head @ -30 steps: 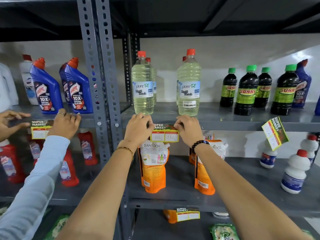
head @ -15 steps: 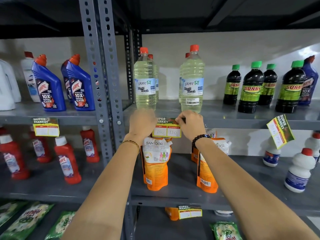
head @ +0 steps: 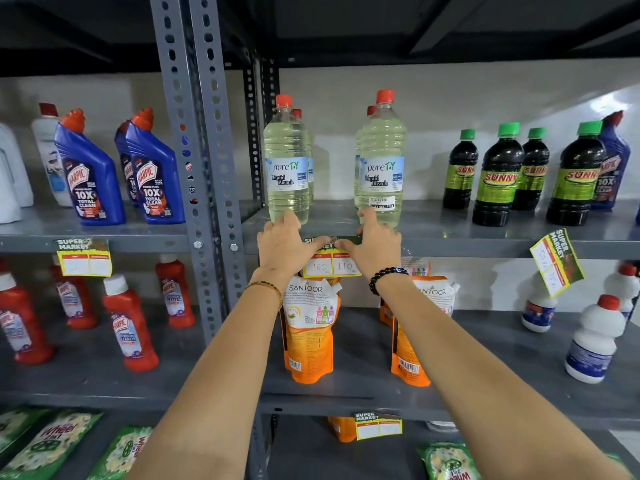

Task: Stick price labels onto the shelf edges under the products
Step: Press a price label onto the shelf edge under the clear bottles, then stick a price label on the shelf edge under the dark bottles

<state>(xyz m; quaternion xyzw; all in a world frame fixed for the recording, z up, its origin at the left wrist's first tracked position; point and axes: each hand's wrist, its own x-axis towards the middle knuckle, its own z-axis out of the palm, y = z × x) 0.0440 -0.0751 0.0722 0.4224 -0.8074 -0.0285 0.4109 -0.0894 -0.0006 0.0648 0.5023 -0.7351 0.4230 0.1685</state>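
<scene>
Both hands press flat on one price label (head: 331,263): I read the left hand (head: 282,245) with fingers spread and extended, thumb laid across the label's dark top band, and the right hand (head: 372,242) mirrored, its thumb meeting the left thumb near the band's middle. Neither hand is closed around anything; the contact is a push against the shelf edge (head: 450,247), not a pinch.

Label appearance: dark green header strip with white "SUPER MARKET" lettering, mostly covered by the thumbs; below it a yellow field holding two white boxes under red tabs, handwritten "160" on the left and "110" on the right. The lower part hangs below the shelf edge, in front of an orange Santoor pouch (head: 310,327).

Position relative to the shelf edge: the label sits directly beneath the two clear bleach bottles (head: 286,171), between them. Along the same edge to the right, a second label (head: 556,264) hangs tilted, under the dark Sunny bottles (head: 498,174). Left of the grey upright (head: 201,140), another label (head: 85,257) hangs level under the blue Harpic bottles (head: 90,174).
</scene>
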